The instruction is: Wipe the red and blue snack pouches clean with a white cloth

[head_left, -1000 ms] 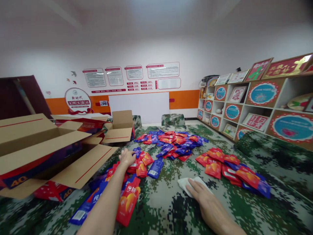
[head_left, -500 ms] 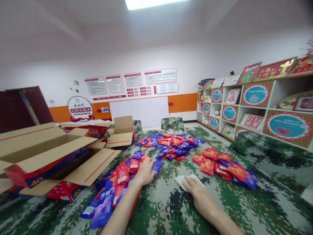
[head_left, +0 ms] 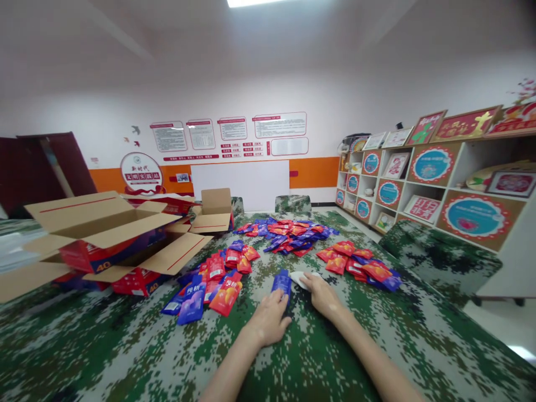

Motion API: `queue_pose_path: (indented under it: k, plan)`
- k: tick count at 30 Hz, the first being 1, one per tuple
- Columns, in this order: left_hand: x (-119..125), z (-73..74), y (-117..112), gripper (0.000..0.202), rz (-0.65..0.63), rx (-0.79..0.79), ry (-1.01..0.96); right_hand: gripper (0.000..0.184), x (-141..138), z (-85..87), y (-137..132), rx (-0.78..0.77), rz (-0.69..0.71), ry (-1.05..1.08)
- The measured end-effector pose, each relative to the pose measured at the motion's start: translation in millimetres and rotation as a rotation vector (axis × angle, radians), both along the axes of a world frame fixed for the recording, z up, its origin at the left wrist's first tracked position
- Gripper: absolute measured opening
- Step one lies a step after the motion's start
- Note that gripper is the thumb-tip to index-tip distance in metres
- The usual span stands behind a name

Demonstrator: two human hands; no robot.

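My left hand (head_left: pixel 271 317) lies palm down with its fingers stretched out flat over the near end of a blue packet (head_left: pixel 281 282). The packet rests flat on the camouflage-patterned tablecloth (head_left: pixel 288 357). Just right of it, my right hand (head_left: pixel 323 295) pinches a folded white cloth (head_left: pixel 299 278), pressed against the table near the packet's edge. To the left lies a loose pile of red and blue packets (head_left: pixel 215 267). A smaller heap of packets (head_left: pixel 355 263) sits to the right, and a bigger one (head_left: pixel 293 234) spreads farther back.
Open cardboard boxes (head_left: pixel 121 223) with raised flaps are stacked on the left of the table. Camouflage-covered chairs (head_left: pixel 439 259) stand at the right and far side. A shelf unit (head_left: pixel 393 173) with framed pictures lines the right wall.
My left hand has drawn the blue packet away from the left pile, nearer to me. My right hand, still with the cloth, has come close beside it. The view has shifted a little.
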State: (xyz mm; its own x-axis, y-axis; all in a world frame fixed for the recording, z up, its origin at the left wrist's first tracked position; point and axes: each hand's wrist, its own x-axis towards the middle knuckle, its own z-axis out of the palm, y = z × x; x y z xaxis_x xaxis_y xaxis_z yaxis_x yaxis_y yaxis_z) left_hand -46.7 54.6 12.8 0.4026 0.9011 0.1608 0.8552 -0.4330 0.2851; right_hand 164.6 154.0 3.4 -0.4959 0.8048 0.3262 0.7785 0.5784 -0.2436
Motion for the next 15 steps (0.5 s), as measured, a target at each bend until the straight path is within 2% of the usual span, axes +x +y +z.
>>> queue_pose_path:
  k: [4, 8, 11, 15]
  plan:
    - [11, 0.8, -22, 0.062, -0.018, 0.029, -0.024, 0.058, -4, 16.5, -8, 0.021, 0.000, 0.036]
    - [7, 0.0, -32, 0.062, -0.040, 0.028, -0.019, 0.055, -18, 29.4, -38, 0.097, 0.234, 0.044]
    - [4, -1.6, -35, 0.056, -0.046, 0.029, -0.029, 0.054, -31, 26.7, -60, 0.075, 0.359, -0.007]
    - [2, -5.5, -34, 0.053, -0.075, 0.039, -0.053, 0.054, -39, 17.7, -63, 0.011, 0.349, -0.059]
